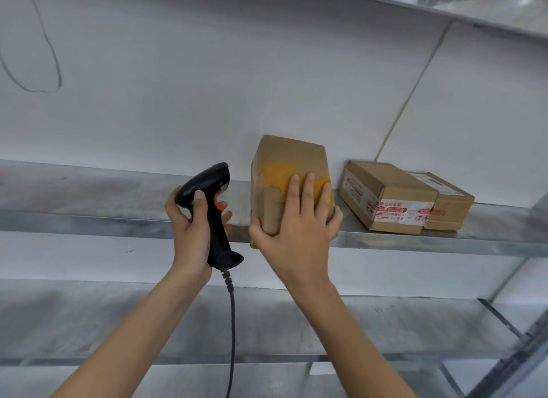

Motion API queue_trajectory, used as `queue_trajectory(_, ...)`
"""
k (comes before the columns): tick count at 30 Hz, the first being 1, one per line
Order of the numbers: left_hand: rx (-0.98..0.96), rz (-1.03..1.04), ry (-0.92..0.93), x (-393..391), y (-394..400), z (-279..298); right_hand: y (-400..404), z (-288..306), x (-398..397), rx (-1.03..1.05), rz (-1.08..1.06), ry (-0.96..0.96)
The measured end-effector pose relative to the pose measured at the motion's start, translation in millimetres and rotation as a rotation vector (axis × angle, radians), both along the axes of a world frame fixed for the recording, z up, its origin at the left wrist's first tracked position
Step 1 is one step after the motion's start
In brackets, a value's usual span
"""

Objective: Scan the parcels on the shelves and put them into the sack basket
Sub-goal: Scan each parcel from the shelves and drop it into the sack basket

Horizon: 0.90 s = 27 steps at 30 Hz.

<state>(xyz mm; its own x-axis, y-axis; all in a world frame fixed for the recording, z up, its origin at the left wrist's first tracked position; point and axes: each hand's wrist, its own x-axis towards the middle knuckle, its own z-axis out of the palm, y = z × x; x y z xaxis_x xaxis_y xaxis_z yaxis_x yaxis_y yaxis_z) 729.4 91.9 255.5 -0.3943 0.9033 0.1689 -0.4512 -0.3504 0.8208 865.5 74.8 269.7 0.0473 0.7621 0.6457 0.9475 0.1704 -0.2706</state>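
Right hand point(299, 219) grips brown parcel point(292, 172) at near edge of middle shelf point(118, 219), fingers point(308, 190) spread over front. Left hand point(189, 228) holds black scanner point(213, 207), fingers wrapped round handle. Two more parcels point(394, 199) right.

Single head view, angled forward, close to metal shelf point(118, 219)
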Motion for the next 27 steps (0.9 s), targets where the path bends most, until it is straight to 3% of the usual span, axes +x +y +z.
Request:
queue_trajectory(6, 0.023, -0.1, 0.041, 17.2, 0.8, 2.6, -25.5, -15.7, 16.7, 0.05, 0.262, 0.5)
queue_trajectory(9, 0.062, -0.093, 0.088, 24.3, -1.9, 7.2, -37.5, -15.7, 30.3, -0.004, 0.291, 0.617)
queue_trajectory(13, 0.1, -0.04, 0.156, 33.3, -6.8, 10.3, -44.4, 5.1, 46.0, -0.139, 0.279, 0.584)
queue_trajectory(21, 0.229, 0.076, 0.178, 48.9, -30.3, 1.5, -57.1, 16.1, 42.9, -0.089, 0.135, 0.374)
queue_trajectory(27, 0.221, 0.051, 0.277, 58.3, -43.2, -17.7, -51.5, -9.8, 28.6, -0.119, -0.126, 0.224)
